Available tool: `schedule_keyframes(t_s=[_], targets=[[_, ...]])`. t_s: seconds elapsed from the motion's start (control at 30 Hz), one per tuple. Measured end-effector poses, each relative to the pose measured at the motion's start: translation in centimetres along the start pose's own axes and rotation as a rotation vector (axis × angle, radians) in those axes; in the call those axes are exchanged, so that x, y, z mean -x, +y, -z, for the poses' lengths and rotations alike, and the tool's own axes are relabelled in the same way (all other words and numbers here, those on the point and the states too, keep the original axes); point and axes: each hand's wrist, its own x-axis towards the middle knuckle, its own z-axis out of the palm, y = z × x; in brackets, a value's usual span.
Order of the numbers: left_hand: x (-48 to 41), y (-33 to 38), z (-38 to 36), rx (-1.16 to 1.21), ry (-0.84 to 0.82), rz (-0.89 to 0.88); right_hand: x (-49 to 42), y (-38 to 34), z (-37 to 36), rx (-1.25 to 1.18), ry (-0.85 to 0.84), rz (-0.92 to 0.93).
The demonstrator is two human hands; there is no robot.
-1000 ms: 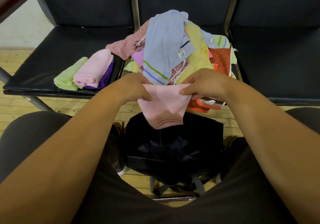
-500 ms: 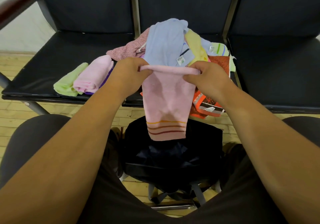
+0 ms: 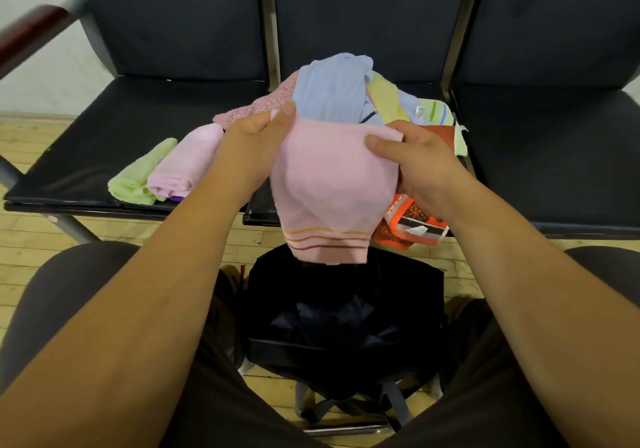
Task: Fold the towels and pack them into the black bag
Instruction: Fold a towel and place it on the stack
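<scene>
I see the row of black seats (image 3: 114, 156) behind the black bag (image 3: 346, 316), which stands on the floor. The pile of unfolded towels (image 3: 332, 91) lies straight behind the bag. The pink striped towel (image 3: 332, 184) hangs just above the bag. A folded pink towel (image 3: 187, 167) and a folded green towel (image 3: 138, 177) lie behind the bag, to the left. The left hand (image 3: 249, 149) and the right hand (image 3: 422, 167) each pinch the top edge of the striped towel, thumbs in front.
</scene>
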Motion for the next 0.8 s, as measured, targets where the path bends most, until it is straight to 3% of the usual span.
schedule_keyframes(t_s=[0.13, 0.23, 0.3, 0.4, 0.7, 0.8], targets=[[0.0, 0.7, -0.1, 0.206, 0.008, 0.17, 0.1, -0.2, -0.4, -0.08, -0.034, -0.003], [0.0, 0.4, -0.5, 0.567, -0.255, 0.156, 0.1, -0.3, -0.8, -0.065, 0.002, 0.025], [-0.1, -0.3, -0.6, 0.606, -0.42, 0.146, 0.1, -0.1, -1.0, -0.093, 0.057, 0.01], [-0.2, -1.7, -1.3, 0.486, -0.536, 0.133, -0.2, 0.3, -0.7, -0.132, 0.126, -0.021], [0.0, -1.2, -1.8, 0.392, -0.339, 0.076, 0.2, -0.7, 0.4, -0.16, 0.061, -0.063], [0.4, -0.1, -2.1, 0.504, -0.287, 0.111, 0.1, -0.8, 0.6, -0.414, -0.034, -0.157]])
